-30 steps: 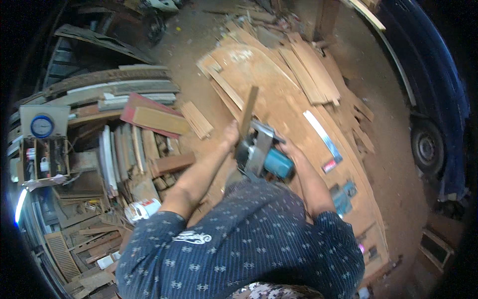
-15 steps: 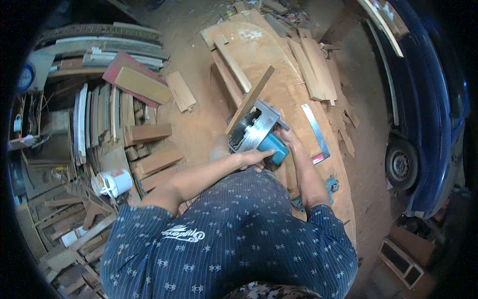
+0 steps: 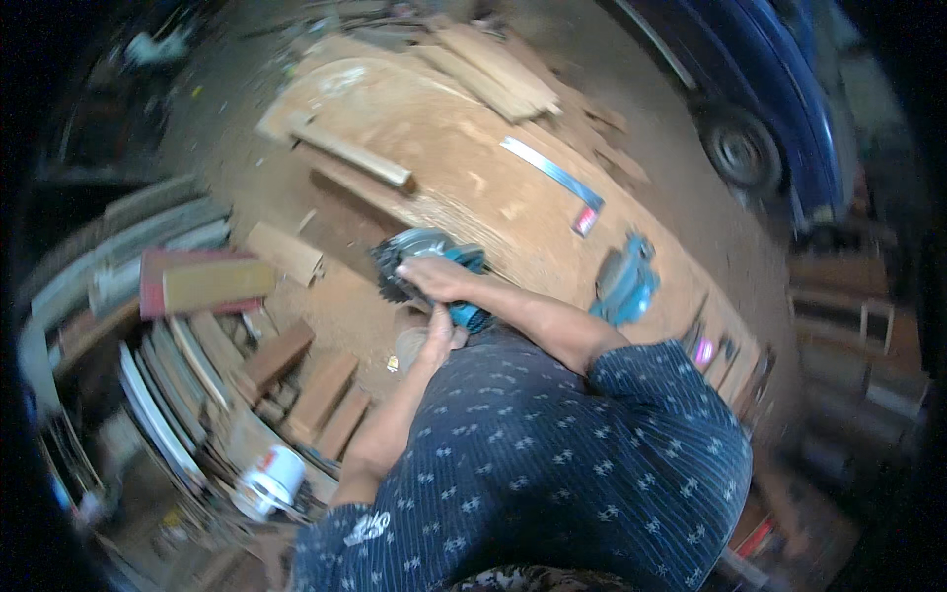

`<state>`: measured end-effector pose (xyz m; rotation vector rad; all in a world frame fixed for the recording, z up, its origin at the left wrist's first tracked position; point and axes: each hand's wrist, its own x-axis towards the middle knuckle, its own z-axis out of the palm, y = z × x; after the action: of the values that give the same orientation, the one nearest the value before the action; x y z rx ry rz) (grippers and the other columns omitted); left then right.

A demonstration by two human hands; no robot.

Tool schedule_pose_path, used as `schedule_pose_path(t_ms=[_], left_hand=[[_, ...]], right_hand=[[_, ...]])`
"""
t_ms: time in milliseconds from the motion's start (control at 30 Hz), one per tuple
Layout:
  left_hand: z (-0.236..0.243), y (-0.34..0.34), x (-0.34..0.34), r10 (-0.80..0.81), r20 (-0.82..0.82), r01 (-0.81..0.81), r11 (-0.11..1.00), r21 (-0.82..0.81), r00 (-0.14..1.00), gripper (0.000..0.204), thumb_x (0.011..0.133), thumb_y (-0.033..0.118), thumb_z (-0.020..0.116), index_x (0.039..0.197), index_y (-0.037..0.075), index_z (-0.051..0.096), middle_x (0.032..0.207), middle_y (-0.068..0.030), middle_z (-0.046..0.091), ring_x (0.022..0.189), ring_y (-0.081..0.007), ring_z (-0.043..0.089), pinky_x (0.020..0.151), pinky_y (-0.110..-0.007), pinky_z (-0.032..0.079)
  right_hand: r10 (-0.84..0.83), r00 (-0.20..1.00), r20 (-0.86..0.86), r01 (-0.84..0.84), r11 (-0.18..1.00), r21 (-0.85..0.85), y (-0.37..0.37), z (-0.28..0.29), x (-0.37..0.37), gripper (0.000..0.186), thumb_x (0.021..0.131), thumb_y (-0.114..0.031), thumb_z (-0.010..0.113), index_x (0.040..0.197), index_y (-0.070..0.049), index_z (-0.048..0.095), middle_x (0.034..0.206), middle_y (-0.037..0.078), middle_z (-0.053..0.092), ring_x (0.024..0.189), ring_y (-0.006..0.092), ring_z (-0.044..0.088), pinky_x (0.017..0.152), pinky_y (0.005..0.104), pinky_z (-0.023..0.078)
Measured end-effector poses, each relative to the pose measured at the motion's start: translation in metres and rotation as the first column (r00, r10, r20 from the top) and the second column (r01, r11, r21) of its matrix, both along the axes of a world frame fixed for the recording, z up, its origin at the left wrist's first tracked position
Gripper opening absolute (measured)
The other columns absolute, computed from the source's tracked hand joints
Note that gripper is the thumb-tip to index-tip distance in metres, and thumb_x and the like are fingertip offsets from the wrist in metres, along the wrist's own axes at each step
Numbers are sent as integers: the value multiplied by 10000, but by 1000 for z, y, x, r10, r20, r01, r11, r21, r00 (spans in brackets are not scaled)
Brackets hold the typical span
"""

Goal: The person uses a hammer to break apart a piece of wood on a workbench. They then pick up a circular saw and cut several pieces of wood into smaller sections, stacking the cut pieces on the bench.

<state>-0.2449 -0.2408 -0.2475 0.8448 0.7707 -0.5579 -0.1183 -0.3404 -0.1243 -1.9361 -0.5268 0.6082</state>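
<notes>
A teal and black circular saw [image 3: 466,259] is held close to my belly, at the left edge of the workbench, its dark toothed blade [image 3: 387,281] facing left. My left hand [image 3: 441,332] grips the saw's teal body from below. Across the top lies my right hand [image 3: 434,279], its fingers bent over the blade-guard side; blur smears them. On the bench [image 3: 464,163] a narrow wooden strip [image 3: 355,153] lies along the left edge beyond the saw. A metal try square [image 3: 552,173] rests farther right.
A second teal power tool [image 3: 627,281] sits on the bench at right. Stacked boards [image 3: 483,74] lie at its far end. Wood offcuts [image 3: 321,395] and a white bucket [image 3: 268,483] stand at lower left. A blue vehicle [image 3: 760,89] is at far right.
My view has swung round to the right. The saw has turned, my right hand has moved onto its blade-guard side, and the wooden strip beside the blade no longer shows there.
</notes>
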Motion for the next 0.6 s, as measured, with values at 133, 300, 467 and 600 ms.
schedule_pose_path(t_ms=[133,300,467,600], left_hand=[[64,33,-16,-116,9,116,980,-159,993,712,977,659,521,1393,81,521,1326,-54,627,1176,-212,613,1062,-415,493],[111,80,-55,-242,-51,241,970,-20,969,766,962,686,520,1405,60,510,1323,-65,625,1182,-229,609,1063,-419,482],[96,102,-88,-251,82,255,966,-42,965,758,960,678,537,1396,57,515,1295,-71,635,1157,-231,622,1040,-412,494],[109,114,-99,-419,39,416,906,76,907,734,933,638,591,1368,51,526,1217,-83,657,1086,-232,650,992,-402,516]], right_hand=[[-195,980,48,188,975,117,19,11,-28,478,1064,-431,416,975,-23,647,932,271,658,913,485,614,792,558,462],[-427,904,30,408,880,244,54,37,-77,493,1045,-426,486,867,-9,680,812,267,664,799,463,653,728,537,486],[-452,887,-96,461,863,204,76,62,-115,528,1052,-436,473,847,3,682,773,258,656,762,433,647,720,510,490],[-376,911,-169,386,922,31,62,79,-133,583,1039,-517,441,969,-9,718,928,253,707,951,405,682,841,492,511]])
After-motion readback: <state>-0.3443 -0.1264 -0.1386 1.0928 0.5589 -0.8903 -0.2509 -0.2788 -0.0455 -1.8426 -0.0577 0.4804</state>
